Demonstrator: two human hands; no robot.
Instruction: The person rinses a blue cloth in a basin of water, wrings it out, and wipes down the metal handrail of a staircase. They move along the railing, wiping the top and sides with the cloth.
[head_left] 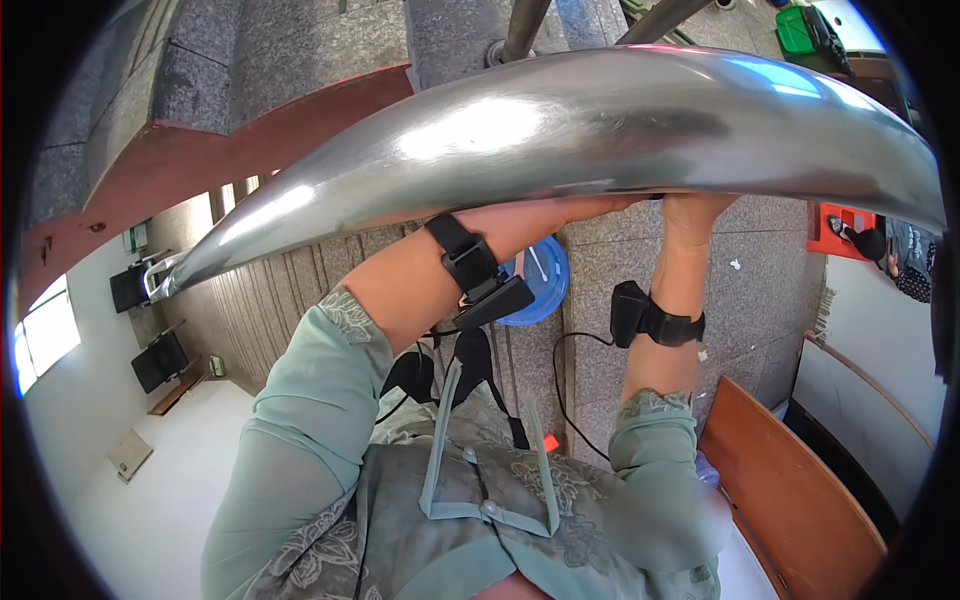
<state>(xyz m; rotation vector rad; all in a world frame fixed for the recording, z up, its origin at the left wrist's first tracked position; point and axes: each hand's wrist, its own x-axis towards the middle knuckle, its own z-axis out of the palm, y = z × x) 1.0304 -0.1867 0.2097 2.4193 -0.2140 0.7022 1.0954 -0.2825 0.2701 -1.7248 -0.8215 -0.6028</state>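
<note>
A thick, shiny metal handrail [600, 130] curves across the upper half of the view, close in front of me. Both my forearms reach forward beneath it. The rail covers most of my left hand [604, 207], and only its back edge near the wrist shows. Likewise, my right hand [697, 210] shows just its heel and wrist at the rail's lower edge. Fingers of both hands are hidden, so what they hold or touch cannot be made out. Below the left forearm stands a blue basin [552, 300] with a whitish stick-like item inside.
Stone steps [300, 285] run off to the left, with a red-edged flight [270, 115] above. At lower right leans a brown wooden board [790, 480]. A red container [835, 238] and a person in dark clothing [905, 260] are at far right. A black cable [557, 375] hangs between my forearms.
</note>
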